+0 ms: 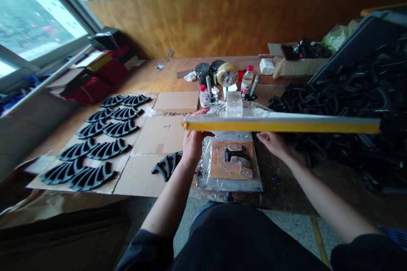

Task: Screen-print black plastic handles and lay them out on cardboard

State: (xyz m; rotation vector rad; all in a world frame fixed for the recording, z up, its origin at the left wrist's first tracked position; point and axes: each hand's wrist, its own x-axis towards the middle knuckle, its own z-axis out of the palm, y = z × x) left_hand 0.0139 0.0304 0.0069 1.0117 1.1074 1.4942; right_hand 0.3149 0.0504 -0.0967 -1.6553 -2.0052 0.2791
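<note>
A long flat frame [280, 126] with a yellow front edge is raised in a tilted position above a metal base plate [206, 183]. Near its left end, my left hand [193, 139] grips the frame, fingers above and thumb below. My right hand [270, 142] is just under the edge, its fingers curled; whether it holds anything is hidden. On the base, a brown block [218, 165] bears a black curved part [237, 154] between small pads. Another black ribbed part [167, 167] lies on cardboard beside my left forearm.
Several black ribbed parts [110, 150] lie in rows on cardboard [155, 135] at the left. Bottles [247, 80], dark jars [202, 73] and a tape roll [227, 74] stand behind the frame. A large pile of black parts [349, 97] fills the right.
</note>
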